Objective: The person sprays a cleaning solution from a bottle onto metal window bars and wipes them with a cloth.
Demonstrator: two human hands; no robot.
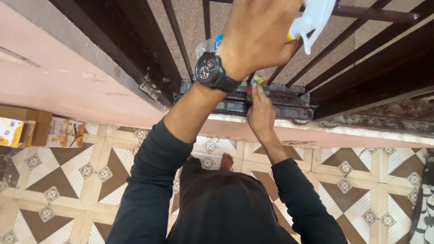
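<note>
The spray bottle (307, 20), clear-bodied with a white trigger head and a yellow collar, sits high in the view in the left hand (257, 36), whose fingers wrap fully round its neck; the nozzle juts out past the knuckles toward the dark metal grille bars (343, 54). A black wristwatch (209, 71) rides just below that grip. Under and slightly inward of the bottle, the right hand (260, 110) presses a small multicoloured cloth or scrubber (258, 82) against the lower rail of the grille (280, 104), fingers closed flat over it so only a tip of it shows. The work looks to be in its wiping stage, with the sprayer held ready above. The next move seems to call for keeping the nozzle aimed at the rail just beyond the wiping fingers. Farther from both grips run the pink ledge (90, 86), the patterned tile floor (90, 180) and a cardboard box (20, 126).
</note>
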